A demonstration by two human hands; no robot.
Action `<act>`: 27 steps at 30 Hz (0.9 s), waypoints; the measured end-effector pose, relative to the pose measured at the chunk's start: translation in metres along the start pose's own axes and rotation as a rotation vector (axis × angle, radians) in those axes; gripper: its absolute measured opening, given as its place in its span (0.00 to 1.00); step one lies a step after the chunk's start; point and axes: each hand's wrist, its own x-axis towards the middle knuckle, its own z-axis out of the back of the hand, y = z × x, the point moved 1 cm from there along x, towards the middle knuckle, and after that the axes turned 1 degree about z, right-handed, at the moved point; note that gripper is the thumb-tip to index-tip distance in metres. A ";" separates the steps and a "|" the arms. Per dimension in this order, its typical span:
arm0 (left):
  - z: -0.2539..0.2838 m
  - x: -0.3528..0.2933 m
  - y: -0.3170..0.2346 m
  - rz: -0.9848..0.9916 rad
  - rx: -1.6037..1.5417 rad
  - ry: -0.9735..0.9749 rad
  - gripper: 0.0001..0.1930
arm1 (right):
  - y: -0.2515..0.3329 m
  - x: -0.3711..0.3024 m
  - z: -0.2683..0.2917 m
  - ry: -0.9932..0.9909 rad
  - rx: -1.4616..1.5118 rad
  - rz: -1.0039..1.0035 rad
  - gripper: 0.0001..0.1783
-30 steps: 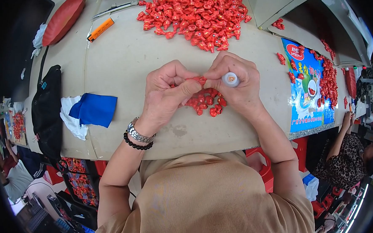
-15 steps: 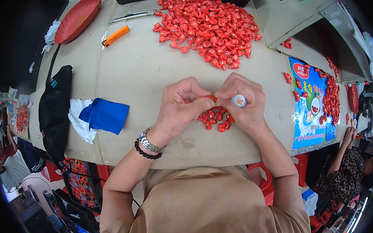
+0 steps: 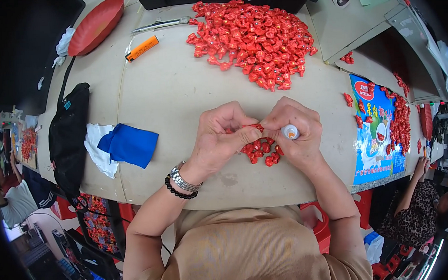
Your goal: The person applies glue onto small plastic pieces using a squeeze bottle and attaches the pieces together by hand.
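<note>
My left hand [image 3: 219,136] and my right hand [image 3: 301,136] meet above the table's middle, fingertips closed in a pinch around a small red plastic piece [image 3: 256,127]. Tucked in the curled fingers of my right hand is a small white bottle [image 3: 290,132], its orange-tinted tip showing. Fingers cover most of the pinched piece, so its full shape is hidden. Just below the fingertips lies a little cluster of similar red pieces [image 3: 257,151], partly behind my right hand. Farther off, a large heap of these glossy red pieces [image 3: 259,42] spreads over the table.
Left on the table [image 3: 175,81] are a blue cloth [image 3: 133,145], a white cloth [image 3: 98,141], a black pouch [image 3: 71,135], an orange utility knife [image 3: 142,49], metal tweezers [image 3: 162,24] and a red tray [image 3: 96,25]. A blue printed sheet [image 3: 371,152] with red pieces lies right, below a grey metal cabinet [image 3: 352,21].
The whole view has shifted slightly, with the table appearing a little lower in the picture. Both hands keep their pinch on the red piece; the bottle stays in my right hand.
</note>
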 end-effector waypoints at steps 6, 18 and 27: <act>-0.001 0.000 -0.001 0.006 0.023 -0.004 0.08 | 0.001 0.000 0.000 -0.009 -0.007 -0.008 0.11; -0.002 -0.003 0.000 0.015 0.059 -0.017 0.07 | 0.002 -0.003 0.000 -0.010 -0.025 -0.020 0.12; -0.002 0.001 -0.005 -0.010 0.066 -0.050 0.06 | 0.003 0.005 0.000 -0.027 -0.091 0.042 0.12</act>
